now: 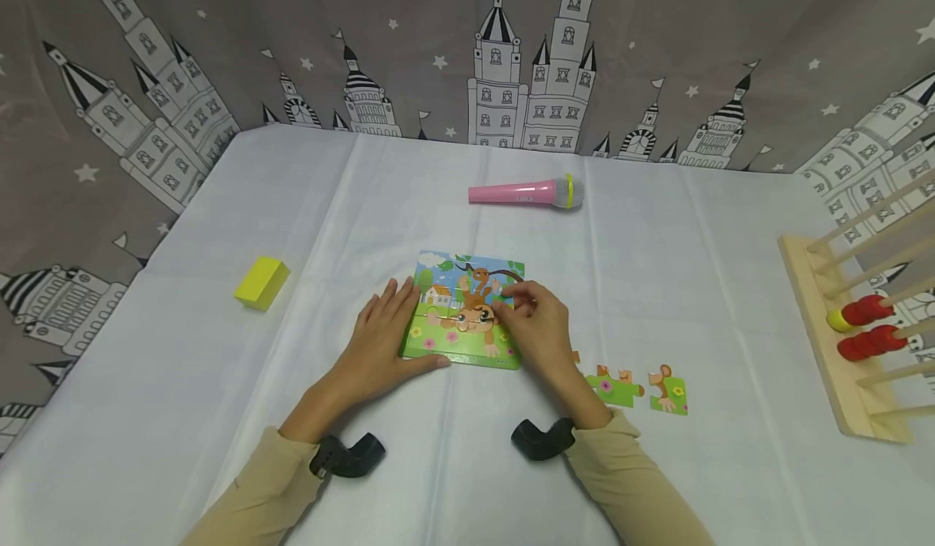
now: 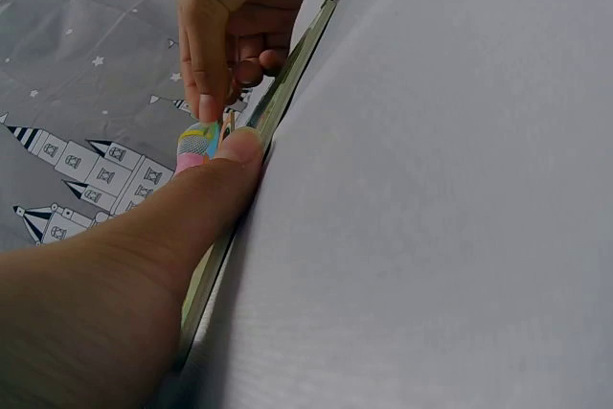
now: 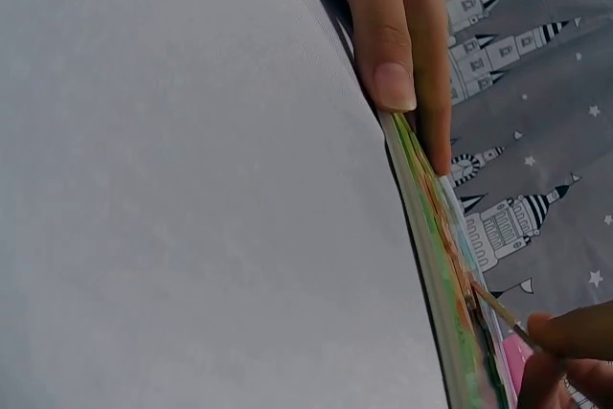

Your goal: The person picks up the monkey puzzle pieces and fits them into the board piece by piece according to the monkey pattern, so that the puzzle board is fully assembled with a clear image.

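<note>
A jigsaw puzzle (image 1: 456, 351) with a monkey picture lies on the white cloth in front of the person. The left hand (image 1: 376, 343) steadies it, fingers stretched along its left side and thumb along the near edge. In the left wrist view that thumb (image 2: 215, 174) presses on the board's rim. The right hand (image 1: 539, 327) is over the puzzle's right part, pinching a puzzle piece (image 3: 508, 318) between thumb and fingers. That piece is thin and tilted, its lower end right at the puzzle's surface. The fingers hide most of its picture.
Loose puzzle pieces lie right of the right forearm, among them a green one (image 1: 616, 389) and one with a monkey ear (image 1: 670, 392). A pink toy microphone (image 1: 514, 195) lies behind the puzzle, a yellow block (image 1: 261, 283) at left, a wooden bead rack (image 1: 840, 359) at right.
</note>
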Motion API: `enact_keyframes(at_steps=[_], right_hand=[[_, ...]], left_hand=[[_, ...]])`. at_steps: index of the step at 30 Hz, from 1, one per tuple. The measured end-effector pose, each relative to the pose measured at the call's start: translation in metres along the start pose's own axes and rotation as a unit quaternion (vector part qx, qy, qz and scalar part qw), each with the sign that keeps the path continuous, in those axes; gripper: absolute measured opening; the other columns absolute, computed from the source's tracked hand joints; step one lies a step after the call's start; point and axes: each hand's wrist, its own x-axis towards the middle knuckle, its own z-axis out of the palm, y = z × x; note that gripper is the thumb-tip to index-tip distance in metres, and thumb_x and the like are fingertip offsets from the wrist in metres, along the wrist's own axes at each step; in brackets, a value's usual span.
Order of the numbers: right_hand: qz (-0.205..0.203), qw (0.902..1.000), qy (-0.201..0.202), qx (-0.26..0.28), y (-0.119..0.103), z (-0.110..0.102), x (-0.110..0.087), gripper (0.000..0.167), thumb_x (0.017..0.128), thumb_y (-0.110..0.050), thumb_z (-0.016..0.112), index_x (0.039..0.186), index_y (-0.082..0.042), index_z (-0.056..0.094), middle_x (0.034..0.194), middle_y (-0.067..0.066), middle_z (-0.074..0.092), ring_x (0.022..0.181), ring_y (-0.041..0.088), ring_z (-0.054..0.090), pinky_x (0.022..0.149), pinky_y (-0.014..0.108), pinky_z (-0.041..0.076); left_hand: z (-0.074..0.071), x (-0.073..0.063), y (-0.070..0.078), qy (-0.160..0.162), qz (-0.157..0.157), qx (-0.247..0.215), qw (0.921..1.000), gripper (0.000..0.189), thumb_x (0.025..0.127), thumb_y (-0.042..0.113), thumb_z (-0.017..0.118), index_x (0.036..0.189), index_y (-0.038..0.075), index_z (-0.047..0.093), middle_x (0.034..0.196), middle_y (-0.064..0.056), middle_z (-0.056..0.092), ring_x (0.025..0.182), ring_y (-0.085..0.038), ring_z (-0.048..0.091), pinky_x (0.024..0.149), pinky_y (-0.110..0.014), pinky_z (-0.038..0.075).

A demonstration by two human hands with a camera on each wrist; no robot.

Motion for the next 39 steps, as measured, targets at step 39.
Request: enact_keyframes(at_steps=[39], right_hand=[[-0.015,0.9755,-0.023,-0.218,-0.0016,0.0034,-0.0092,0.049,0.082,-0.028,0.067,0.118,0.002,0.057,0.094,0.014,0.048,0.072,0.019,0.046,0.065,0.033,0.045]], left_hand=[[0.0006,-0.0002,0.0005,-0.004,-0.004,-0.001,1.0,0.102,0.074,0.06,0.061,0.145,0.003,0.015,0.153,-0.011,0.01,0.142,-0.029,0.001,0.113,-0.049,0.003]])
